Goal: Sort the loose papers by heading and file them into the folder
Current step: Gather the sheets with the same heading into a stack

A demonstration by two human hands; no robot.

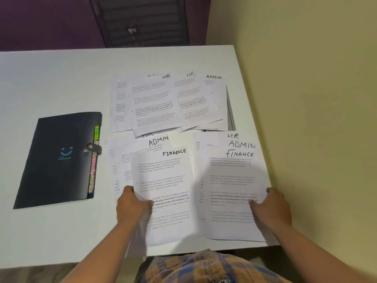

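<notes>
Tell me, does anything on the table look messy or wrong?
Yes. The papers lie in crooked, overlapping heaps, with HR, ADMIN and FINANCE headings mixed together. The left hand grips one FINANCE sheet. The black folder lies slanted, clasped shut. Nothing looks torn or spilled.

A home office corner: white desk (61, 82), headed papers (163, 180), yellow wall (306, 78).
</notes>
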